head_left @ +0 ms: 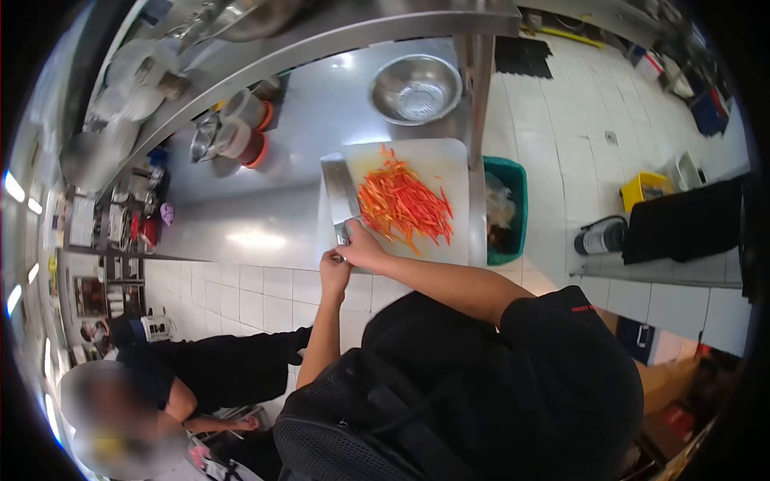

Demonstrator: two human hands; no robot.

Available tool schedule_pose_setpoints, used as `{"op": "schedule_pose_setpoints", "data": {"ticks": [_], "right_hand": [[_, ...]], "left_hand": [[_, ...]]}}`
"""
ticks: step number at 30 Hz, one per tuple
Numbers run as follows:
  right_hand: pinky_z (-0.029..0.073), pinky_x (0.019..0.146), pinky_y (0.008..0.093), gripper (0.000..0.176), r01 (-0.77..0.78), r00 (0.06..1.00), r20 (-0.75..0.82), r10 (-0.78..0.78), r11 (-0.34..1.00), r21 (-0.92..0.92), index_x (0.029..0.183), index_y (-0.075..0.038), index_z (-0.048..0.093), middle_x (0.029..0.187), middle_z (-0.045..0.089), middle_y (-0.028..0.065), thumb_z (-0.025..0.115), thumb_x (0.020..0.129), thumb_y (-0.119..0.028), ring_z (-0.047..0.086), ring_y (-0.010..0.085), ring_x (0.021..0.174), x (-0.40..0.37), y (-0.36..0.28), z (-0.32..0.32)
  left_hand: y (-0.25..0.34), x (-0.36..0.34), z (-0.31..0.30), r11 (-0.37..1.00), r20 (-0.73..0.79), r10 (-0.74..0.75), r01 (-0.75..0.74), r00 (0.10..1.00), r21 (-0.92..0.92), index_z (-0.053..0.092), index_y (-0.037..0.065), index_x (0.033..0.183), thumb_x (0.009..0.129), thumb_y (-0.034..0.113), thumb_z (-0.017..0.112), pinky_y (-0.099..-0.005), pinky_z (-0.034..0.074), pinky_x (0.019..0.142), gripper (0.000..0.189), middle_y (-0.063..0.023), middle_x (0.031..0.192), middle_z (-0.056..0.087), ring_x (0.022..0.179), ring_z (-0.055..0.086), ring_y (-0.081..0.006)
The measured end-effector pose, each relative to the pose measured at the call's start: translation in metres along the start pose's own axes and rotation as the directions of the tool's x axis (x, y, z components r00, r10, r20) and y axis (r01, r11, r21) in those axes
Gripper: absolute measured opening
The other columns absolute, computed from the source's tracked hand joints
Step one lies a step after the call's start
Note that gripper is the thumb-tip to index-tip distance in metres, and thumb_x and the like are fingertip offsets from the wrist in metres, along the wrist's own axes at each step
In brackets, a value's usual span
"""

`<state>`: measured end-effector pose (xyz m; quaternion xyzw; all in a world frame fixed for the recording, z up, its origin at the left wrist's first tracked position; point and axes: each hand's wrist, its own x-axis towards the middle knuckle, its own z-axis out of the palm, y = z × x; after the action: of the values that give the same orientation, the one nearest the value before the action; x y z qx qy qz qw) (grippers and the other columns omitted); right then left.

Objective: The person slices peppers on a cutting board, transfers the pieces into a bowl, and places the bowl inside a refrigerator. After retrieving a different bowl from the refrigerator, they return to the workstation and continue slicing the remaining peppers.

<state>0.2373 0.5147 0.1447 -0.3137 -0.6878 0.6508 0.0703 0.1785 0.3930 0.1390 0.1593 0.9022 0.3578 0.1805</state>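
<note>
A white cutting board lies at the near edge of the steel counter. On it is a heap of red and orange vegetable strips. The cleaver has its broad blade over the left part of the board, beside the heap. My right hand is closed round the cleaver's handle. Just to its left, my left hand is at the handle's end, its fingers pressed together; whether it grips the handle or something small is hidden.
A steel bowl stands beyond the board. Containers with orange bases are at the left under a shelf. A green bin stands right of the counter. Another person is at the lower left.
</note>
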Motion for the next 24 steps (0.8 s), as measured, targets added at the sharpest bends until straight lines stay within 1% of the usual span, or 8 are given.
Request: {"op": "schedule_pose_setpoints", "data": {"ticks": [2,3,7,12,16,18,20,24], "right_hand": [[0.051,0.101,0.0442,0.078,0.015,1.000,-0.023,-0.018,0.993,-0.114,0.149,0.003,0.041,0.132,0.062,0.0272,0.076,0.085,-0.025,0.065,0.0355,0.119,0.007,-0.002,-0.004],[0.051,0.100,0.0447,0.075,-0.019,1.000,-0.007,0.019,0.989,-0.146,0.147,0.001,0.043,0.129,0.064,0.0265,0.075,0.085,-0.026,0.065,0.0362,0.119,0.010,-0.003,-0.008],[0.052,0.097,0.0459,0.066,-0.076,0.997,-0.027,0.071,0.957,-0.279,0.141,-0.002,0.049,0.124,0.067,0.0232,0.074,0.086,-0.028,0.066,0.0371,0.117,0.018,-0.015,-0.010],[0.052,0.095,0.0473,0.060,0.014,0.997,0.073,0.006,0.964,-0.267,0.135,-0.002,0.052,0.125,0.067,0.0234,0.074,0.087,-0.029,0.066,0.0389,0.116,0.031,-0.004,-0.013],[0.052,0.094,0.0483,0.051,0.118,0.992,0.015,-0.122,0.913,-0.391,0.124,-0.001,0.054,0.120,0.066,0.0251,0.076,0.085,-0.025,0.065,0.0422,0.114,0.031,-0.010,-0.012],[0.051,0.093,0.0493,0.050,0.133,0.988,-0.026,-0.152,0.927,-0.350,0.119,-0.001,0.052,0.116,0.066,0.0256,0.080,0.081,-0.019,0.065,0.0440,0.113,0.034,-0.016,-0.010],[0.051,0.094,0.0499,0.054,-0.004,1.000,0.009,0.008,0.938,-0.346,0.125,-0.002,0.050,0.119,0.066,0.0270,0.078,0.081,-0.015,0.064,0.0445,0.115,0.039,-0.020,-0.008],[0.050,0.094,0.0505,0.059,0.021,0.998,-0.045,-0.035,0.959,-0.283,0.133,-0.004,0.047,0.121,0.066,0.0269,0.074,0.081,-0.011,0.063,0.0451,0.117,0.003,-0.045,-0.035]], "left_hand": [[0.007,0.010,-0.012,0.923,0.225,-0.229,0.284,0.947,-0.258,0.068,-0.004,0.110,0.084,0.010,0.076,-0.0331,0.053,0.067,0.030,-0.0065,0.083,0.069,0.075,0.065,-0.0188],[0.015,0.008,-0.011,0.946,0.243,-0.184,0.239,0.952,-0.221,0.069,-0.001,0.100,0.084,0.005,0.074,-0.0310,0.051,0.064,0.017,-0.0045,0.079,0.068,0.073,0.062,-0.0153],[0.022,0.012,0.002,0.965,0.184,0.023,0.026,0.983,-0.263,0.068,-0.001,0.105,0.090,0.005,0.069,-0.0283,0.048,0.060,0.016,-0.0065,0.087,0.068,0.069,0.058,-0.0115],[0.031,0.025,-0.015,0.828,0.248,-0.280,0.364,0.928,-0.427,0.067,-0.002,0.107,0.093,0.005,0.063,-0.0309,0.051,0.061,0.017,-0.0044,0.083,0.064,0.069,0.060,-0.0140],[0.009,0.054,-0.009,0.922,0.346,-0.160,0.265,0.924,-0.283,0.069,0.002,0.107,0.095,0.008,0.057,-0.0315,0.052,0.061,0.018,-0.0015,0.079,0.061,0.069,0.060,-0.0122],[0.015,0.055,-0.012,0.823,0.531,-0.255,0.469,0.808,-0.320,0.070,0.005,0.110,0.097,0.010,0.051,-0.0324,0.053,0.062,0.024,0.0000,0.079,0.063,0.071,0.060,-0.0116],[0.015,0.055,-0.017,0.779,0.584,-0.260,0.524,0.769,-0.344,0.071,0.007,0.114,0.097,0.013,0.053,-0.0321,0.053,0.065,0.026,0.0008,0.083,0.065,0.072,0.060,-0.0107],[0.036,0.047,-0.028,0.854,0.614,-0.031,0.341,0.789,-0.394,0.073,0.003,0.111,0.096,0.009,0.055,-0.0273,0.053,0.075,0.025,-0.0015,0.087,0.070,0.074,0.062,-0.0119]]}}
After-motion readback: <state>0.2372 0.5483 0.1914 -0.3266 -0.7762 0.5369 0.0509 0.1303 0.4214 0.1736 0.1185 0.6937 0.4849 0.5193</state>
